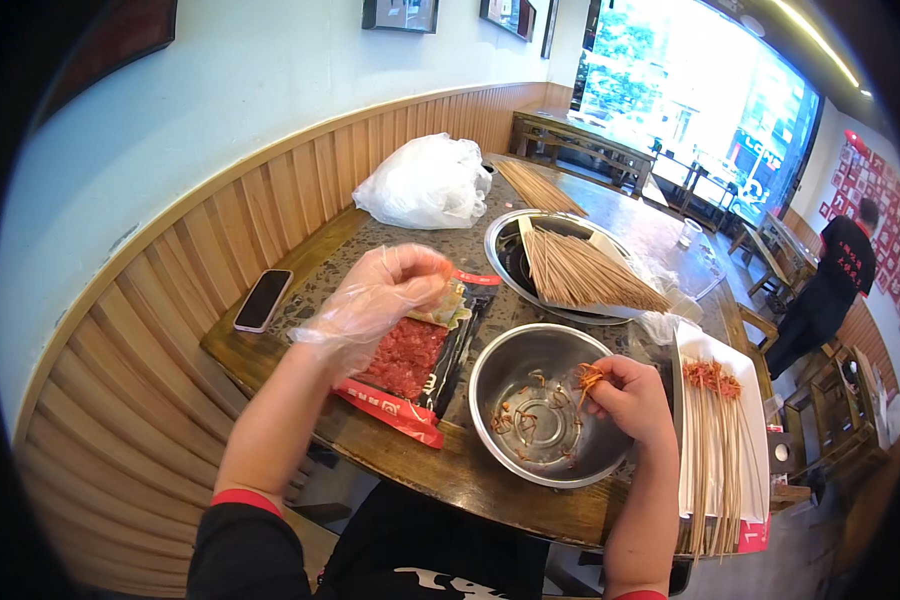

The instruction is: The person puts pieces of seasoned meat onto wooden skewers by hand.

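Observation:
My left hand point(397, 289) wears a clear plastic glove, its fingers curled together above an open food packet point(390, 406). Orange shows at its fingertips; I cannot tell whether that is food or a stain. Chopped red raw meat point(406, 358) fills much of the packet. Over the right side of a steel bowl point(495, 442), my bare right hand point(634, 394) pinches a bunch of orange shreds point(589, 377). A few similar shreds point(525, 424) lie scattered in the bowl. Right of that hand, a white tray point(754, 450) carries skewers topped with reddish food point(711, 377).
Bare wooden skewers point(585, 266) lie on a white tray over a round metal-rimmed pot point(499, 247); another bundle point(536, 186) lies behind. A white plastic bag point(424, 184) stands by the wall, a phone point(264, 300) at the left edge. A person point(829, 277) stands at far right.

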Tool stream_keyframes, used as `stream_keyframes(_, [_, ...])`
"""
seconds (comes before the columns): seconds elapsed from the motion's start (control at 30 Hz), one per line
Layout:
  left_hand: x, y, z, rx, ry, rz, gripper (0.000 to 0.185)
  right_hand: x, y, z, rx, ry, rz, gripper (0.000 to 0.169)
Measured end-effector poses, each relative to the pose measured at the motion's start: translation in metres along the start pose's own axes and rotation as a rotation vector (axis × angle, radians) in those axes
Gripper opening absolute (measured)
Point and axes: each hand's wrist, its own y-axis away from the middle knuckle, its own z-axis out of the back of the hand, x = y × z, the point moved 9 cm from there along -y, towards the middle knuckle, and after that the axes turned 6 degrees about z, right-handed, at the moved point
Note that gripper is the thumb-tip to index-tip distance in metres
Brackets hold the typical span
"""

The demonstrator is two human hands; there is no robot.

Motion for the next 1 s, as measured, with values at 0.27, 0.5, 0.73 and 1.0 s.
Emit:
stream_keyframes(0.27, [0.054, 0.021, 0.006, 0.264, -1.172, -0.043, 0.018, 0.001, 0.002, -0.003, -0.004, 0.17, 0.034, 0.015])
stream_keyframes(0.5, [0.039, 0.017, -0.046, 0.32, -1.31, -0.31, 0.006, 0.016, 0.006, 0.008, -0.018, 0.419, 0.146, 0.02])
stream_keyframes(0.73, [0.072, 0.002, -0.033, 0.268, -1.427, -0.253, 0.011, 0.02, -0.007, -0.005, 0.003, 0.386, 0.287, 0.019])
stream_keyframes(1.0, [0.073, -0.006, -0.028, 0.315, -1.429, -0.233, 0.006, 0.019, 0.002, 0.011, -0.057, 0.371, 0.339, 0.019])
